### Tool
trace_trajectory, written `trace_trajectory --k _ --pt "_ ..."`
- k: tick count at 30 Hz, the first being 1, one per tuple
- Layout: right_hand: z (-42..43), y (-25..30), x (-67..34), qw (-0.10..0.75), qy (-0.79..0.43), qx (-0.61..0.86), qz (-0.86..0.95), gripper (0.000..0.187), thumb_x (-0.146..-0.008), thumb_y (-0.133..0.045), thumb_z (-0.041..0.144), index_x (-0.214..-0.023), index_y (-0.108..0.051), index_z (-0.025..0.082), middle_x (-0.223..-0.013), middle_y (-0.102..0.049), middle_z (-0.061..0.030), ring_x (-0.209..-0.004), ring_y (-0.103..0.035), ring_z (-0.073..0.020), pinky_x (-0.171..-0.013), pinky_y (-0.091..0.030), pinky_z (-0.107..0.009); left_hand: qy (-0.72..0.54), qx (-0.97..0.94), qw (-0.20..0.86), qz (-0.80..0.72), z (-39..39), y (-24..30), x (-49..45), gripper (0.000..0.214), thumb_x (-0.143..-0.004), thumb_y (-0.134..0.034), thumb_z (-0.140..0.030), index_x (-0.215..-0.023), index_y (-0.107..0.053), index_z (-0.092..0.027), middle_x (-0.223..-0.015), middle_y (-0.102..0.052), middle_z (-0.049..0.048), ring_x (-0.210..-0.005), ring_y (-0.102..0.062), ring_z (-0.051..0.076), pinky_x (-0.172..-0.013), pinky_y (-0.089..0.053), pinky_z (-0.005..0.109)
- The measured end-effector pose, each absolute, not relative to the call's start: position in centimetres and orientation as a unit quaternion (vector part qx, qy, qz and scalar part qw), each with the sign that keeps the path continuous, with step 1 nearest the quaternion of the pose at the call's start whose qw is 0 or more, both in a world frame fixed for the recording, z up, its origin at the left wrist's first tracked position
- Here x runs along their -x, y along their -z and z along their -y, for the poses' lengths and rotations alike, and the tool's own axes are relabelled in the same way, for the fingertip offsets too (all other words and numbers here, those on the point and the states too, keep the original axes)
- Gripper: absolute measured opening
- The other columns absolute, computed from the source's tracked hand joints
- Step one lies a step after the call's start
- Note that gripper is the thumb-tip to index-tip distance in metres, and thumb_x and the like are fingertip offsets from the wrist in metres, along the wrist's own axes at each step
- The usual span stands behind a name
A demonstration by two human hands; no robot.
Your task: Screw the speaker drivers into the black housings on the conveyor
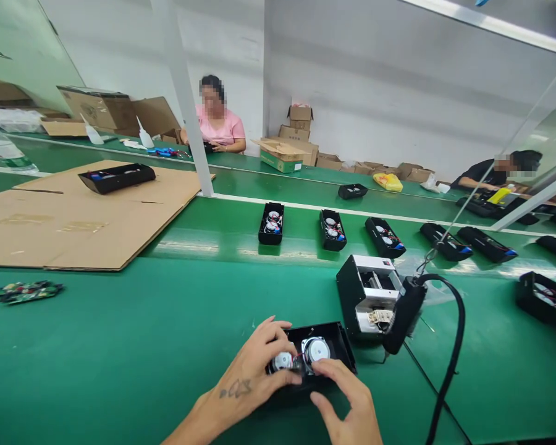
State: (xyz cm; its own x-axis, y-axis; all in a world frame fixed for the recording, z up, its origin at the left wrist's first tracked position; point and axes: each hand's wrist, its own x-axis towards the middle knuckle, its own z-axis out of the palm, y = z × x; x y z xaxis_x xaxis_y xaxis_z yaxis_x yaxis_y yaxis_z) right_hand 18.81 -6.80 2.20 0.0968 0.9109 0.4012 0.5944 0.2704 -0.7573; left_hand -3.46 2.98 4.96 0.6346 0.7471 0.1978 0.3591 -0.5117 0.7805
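Observation:
A black speaker housing [345, 346] lies on the green bench before me, its inside facing up. Two round silver speaker drivers sit in it: the right driver [315, 351] shows clearly, while the left driver [282, 361] is partly covered by fingers. My left hand [252, 364] reaches over the left driver, thumb and fingertips closing on a small dark piece by the red wires; what it is cannot be made out. At the lower edge of the right driver, my right hand [349, 405] touches with its index finger. Its thumb stands apart, with nothing between.
A black and silver screw feeder [368, 296] stands right of the housing, and an electric screwdriver [404, 315] hangs beside it. Several housings [272, 224] line the belt behind. Flat cardboard [88, 235] and circuit boards [25, 292] lie left. Two people [220, 127] sit across.

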Motion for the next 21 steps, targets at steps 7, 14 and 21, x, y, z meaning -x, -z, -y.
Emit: trace_trajectory --k 7,14,21 --pt "3.1 -4.0 -16.7 0.487 -0.264 0.606 0.571 0.016 -0.095 -0.072 0.03 -0.104 -0.084 0.023 -0.102 -0.085 -0.007 -0.09 -0.08 -0.0243 -0.083 -0.065 -0.031 -0.303 -0.768 0.436 -0.358 -3.4 -4.3 2.8 0.027 -0.107 -0.057 -0.044 -0.116 -0.077 -0.027 -0.118 -0.081 0.0045 -0.132 -0.067 0.026 -0.132 -0.037 0.05" --pt "2.8 -6.3 -20.1 0.229 -0.178 0.476 0.83 0.034 -0.102 -0.057 0.009 -0.112 -0.083 0.028 -0.107 -0.084 -0.0023 -0.09 -0.077 -0.0209 -0.083 -0.059 -0.034 -0.279 -0.813 0.338 -0.384 -1.9 -3.7 7.4 0.052 -0.085 -0.085 -0.062 -0.118 -0.069 -0.025 -0.158 -0.057 0.0147 -0.151 -0.051 0.037 -0.128 -0.042 0.056" --pt "2.8 -6.2 -17.6 0.003 -0.114 0.457 0.882 0.027 -0.095 -0.06 0.002 -0.096 -0.079 0.021 -0.09 -0.078 -0.0019 -0.08 -0.072 -0.0219 -0.076 -0.051 -0.036 -0.163 -0.915 0.184 -0.32 0.2 -1.1 5.1 0.05 -0.079 -0.095 -0.038 -0.119 -0.07 -0.022 -0.165 -0.051 0.0141 -0.163 -0.025 0.049 -0.127 -0.013 0.085"
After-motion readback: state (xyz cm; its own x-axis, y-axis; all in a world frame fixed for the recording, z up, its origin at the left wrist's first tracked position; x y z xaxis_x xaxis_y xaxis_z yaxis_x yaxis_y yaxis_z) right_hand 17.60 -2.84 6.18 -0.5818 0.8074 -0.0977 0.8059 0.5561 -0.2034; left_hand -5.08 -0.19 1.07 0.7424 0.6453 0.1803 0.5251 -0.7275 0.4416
